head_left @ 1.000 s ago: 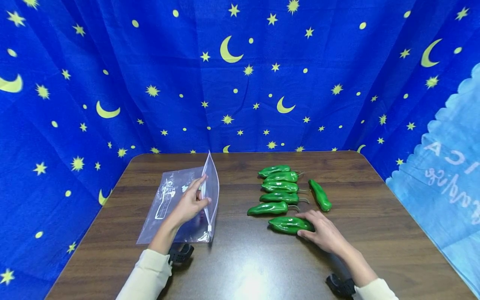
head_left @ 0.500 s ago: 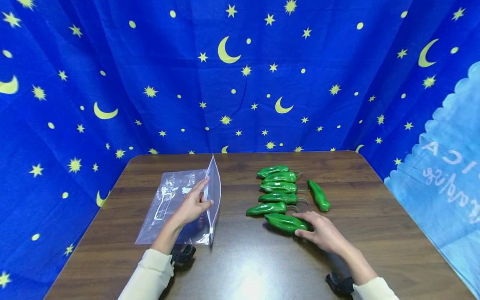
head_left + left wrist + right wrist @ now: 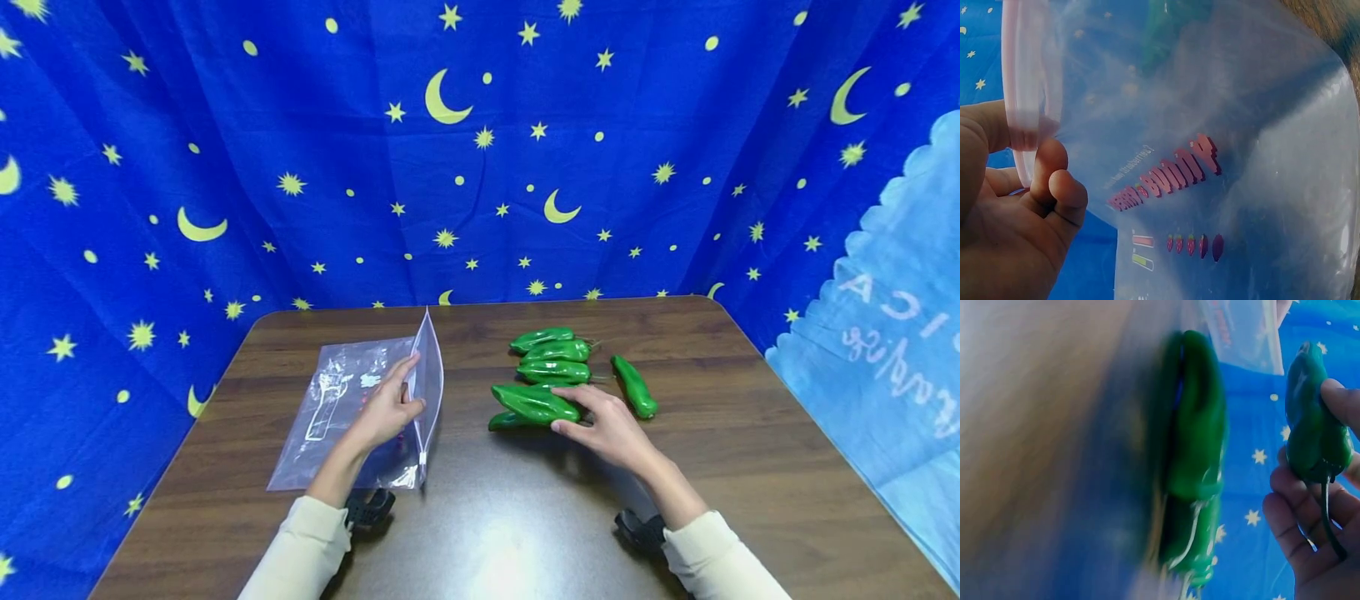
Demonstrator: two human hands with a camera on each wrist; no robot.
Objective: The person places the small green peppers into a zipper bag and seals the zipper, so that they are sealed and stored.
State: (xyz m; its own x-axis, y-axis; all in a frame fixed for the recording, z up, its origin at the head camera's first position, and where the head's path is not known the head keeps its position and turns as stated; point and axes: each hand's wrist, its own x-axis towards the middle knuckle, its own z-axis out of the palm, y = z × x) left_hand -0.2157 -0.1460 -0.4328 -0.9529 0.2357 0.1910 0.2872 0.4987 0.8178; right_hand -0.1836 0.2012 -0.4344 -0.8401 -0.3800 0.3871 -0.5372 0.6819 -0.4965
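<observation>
And up it comes: the right hand [image 3: 609,427] has just lifted a green pepper [image 3: 531,403] off the desk [image 3: 225,475], fingers pinching its stem end, over the row of peppers [image 3: 555,371]. So that one's airborne, forearm slanting in behind. The left hand [image 3: 385,414] pinches the bag's [image 3: 307,454] gaping mouth, fingertip depth hard to judge.

Curtained-off tabletop booth; wider room, whether home, lab or shop, not tellable. Enclosed at back and sides by blue cloth [image 3: 360,83], printed with yellow moons [image 3: 201,231] and stars [image 3: 291,184]. Furnished with 1 wood-grain table [image 3: 750,450]. Edged at right by pale-blue scalloped panel [image 3: 922,250], lettered white.
</observation>
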